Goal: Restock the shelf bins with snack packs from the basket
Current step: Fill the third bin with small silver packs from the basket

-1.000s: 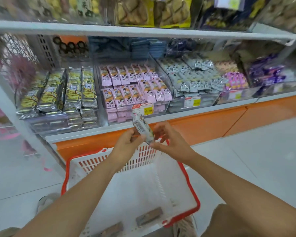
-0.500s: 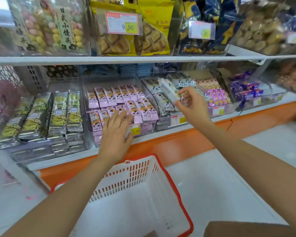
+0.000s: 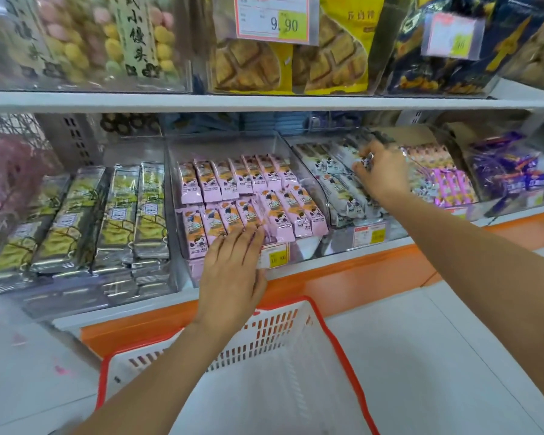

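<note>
Shows the placing step: right hand [image 3: 382, 174] curled round a white snack pack [image 3: 363, 161], tucking it among matching packs in the clear bin [image 3: 336, 243]. Shows the left hand [image 3: 233, 268] flat, fingers straight, against the front of the pink-pack bin [image 3: 220, 146], above the red-rimmed basket [image 3: 299, 301]. Next, likely: release the pack, then reach into the basket for another.

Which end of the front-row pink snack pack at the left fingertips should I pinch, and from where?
Probably its near end, from the front over the wall of the clear plastic bin. The pink snack pack lies sloped, wedged between neighbours, so its long edges look blocked; the near end sits exposed by the open left hand.
</note>
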